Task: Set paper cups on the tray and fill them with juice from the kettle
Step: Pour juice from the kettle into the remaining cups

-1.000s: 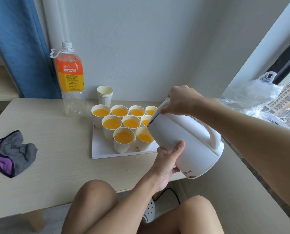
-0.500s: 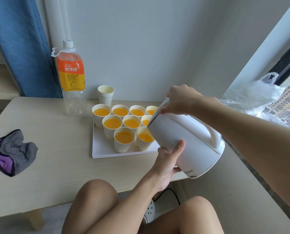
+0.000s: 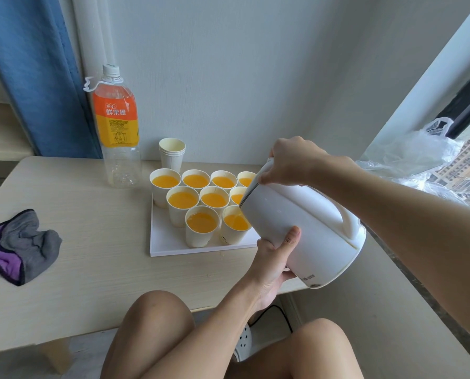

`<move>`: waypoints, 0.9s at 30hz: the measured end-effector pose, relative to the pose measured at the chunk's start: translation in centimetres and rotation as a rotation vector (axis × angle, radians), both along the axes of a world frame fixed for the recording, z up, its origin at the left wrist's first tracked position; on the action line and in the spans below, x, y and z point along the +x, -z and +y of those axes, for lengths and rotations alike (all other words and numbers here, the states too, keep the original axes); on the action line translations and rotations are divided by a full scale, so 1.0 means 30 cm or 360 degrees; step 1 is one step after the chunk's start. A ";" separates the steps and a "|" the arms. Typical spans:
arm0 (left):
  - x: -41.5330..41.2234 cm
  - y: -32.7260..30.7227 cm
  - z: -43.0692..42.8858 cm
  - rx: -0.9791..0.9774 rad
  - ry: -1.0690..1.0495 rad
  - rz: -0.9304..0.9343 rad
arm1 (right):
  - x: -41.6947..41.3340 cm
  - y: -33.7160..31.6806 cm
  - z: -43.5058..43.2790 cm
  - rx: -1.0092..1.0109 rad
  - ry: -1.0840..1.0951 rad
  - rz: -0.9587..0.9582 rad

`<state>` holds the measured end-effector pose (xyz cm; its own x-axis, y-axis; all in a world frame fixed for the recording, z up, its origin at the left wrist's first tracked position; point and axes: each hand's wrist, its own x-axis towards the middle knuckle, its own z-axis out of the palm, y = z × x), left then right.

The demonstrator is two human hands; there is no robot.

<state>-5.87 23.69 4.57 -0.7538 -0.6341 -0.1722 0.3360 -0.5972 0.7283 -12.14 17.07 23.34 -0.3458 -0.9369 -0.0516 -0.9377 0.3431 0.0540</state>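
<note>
Kettle tilted over filled paper cups on tray, hiding the right ones, left hand gripping its underside, right hand its top, bottle and spare cup stack behind, cloth on table.

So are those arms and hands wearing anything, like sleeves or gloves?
No. The left arm and right arm are bare, with no sleeves in view. The left hand and right hand have no gloves, and no watch or bracelet shows on either wrist.

Pale wood table: white tray, juice bottle, spare cup stack, grey-purple cloth, possibly garment.
</note>
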 end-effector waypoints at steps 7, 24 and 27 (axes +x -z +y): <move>0.001 -0.003 -0.001 -0.0002 0.0004 0.0012 | 0.002 0.000 0.000 -0.0004 0.0002 0.0004; 0.000 -0.004 0.000 0.0008 -0.0004 0.0021 | 0.003 0.002 0.000 -0.0006 -0.0008 0.0024; 0.001 -0.004 0.001 0.0006 0.0003 0.0019 | -0.002 0.003 0.004 -0.0011 -0.0006 0.0022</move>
<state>-5.84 23.72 4.70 -0.7571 -0.6320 -0.1653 0.3438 -0.6006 0.7219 -12.19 17.19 23.27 -0.3428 -0.9385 -0.0405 -0.9383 0.3399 0.0646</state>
